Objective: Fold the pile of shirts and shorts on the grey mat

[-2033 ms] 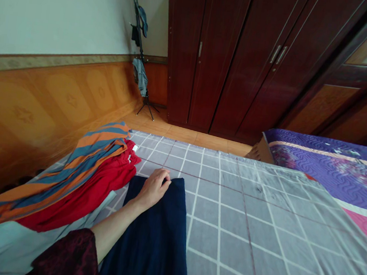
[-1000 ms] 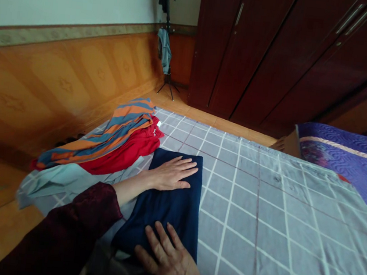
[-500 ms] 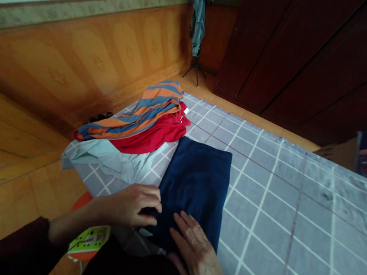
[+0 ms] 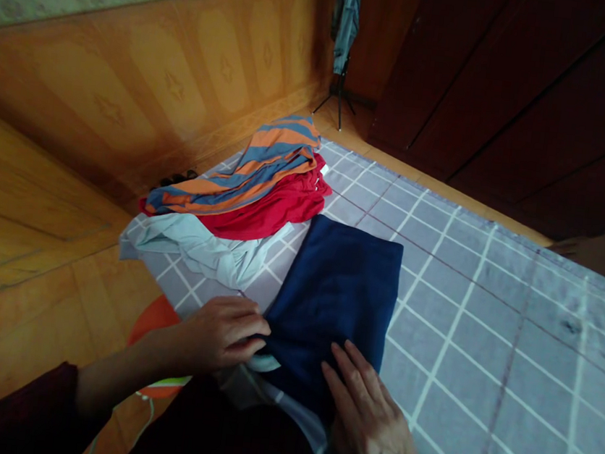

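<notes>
Pressing folded navy cloth (image 4: 335, 296) on grey checked blanket (image 4: 462, 362). Left hand (image 4: 219, 334) curled at its edge, grip unclear; right hand (image 4: 371, 421) open, flat on it.

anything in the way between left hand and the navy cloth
Nothing visible: the left hand reaches the edge of the navy cloth directly, its fingertips at the fabric. A pale fold shows just below them, not between.

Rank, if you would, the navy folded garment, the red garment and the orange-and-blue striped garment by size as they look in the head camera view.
1. Navy folded garment: looks largest, though it lies nearest the camera.
2. Red garment and orange-and-blue striped garment: they look alike, and the stripes partly cover the red, so I cannot rank them.
</notes>
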Action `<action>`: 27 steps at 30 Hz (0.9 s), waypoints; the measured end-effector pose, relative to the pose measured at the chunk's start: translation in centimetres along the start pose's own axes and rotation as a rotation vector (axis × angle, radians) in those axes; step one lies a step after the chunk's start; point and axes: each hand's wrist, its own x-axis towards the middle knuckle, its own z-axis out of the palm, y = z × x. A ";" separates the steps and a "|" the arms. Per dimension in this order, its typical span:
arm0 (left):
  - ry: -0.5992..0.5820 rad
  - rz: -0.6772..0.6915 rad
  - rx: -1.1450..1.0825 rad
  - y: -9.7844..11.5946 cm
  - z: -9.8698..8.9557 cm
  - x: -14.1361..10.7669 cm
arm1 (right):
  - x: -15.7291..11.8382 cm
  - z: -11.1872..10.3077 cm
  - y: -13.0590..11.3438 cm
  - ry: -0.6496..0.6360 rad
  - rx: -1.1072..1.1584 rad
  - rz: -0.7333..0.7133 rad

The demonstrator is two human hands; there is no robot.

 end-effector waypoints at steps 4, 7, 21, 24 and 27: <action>0.066 0.073 0.062 0.7 0.0 0.5 | -1.2 -0.1 0.3 -0.007 -0.048 0.031; -0.031 0.109 0.122 0.8 0.5 0.1 | -2.5 0.6 0.6 0.053 -0.084 0.044; 0.091 0.121 0.141 1.0 2.7 -0.8 | -2.9 -0.3 -0.7 0.315 -0.011 0.287; 0.141 0.138 0.127 1.2 2.9 -0.6 | -2.4 -0.2 -0.9 0.285 -0.082 0.213; 0.132 0.151 0.128 1.2 3.0 -0.6 | -2.5 -0.8 -0.7 0.331 -0.069 0.204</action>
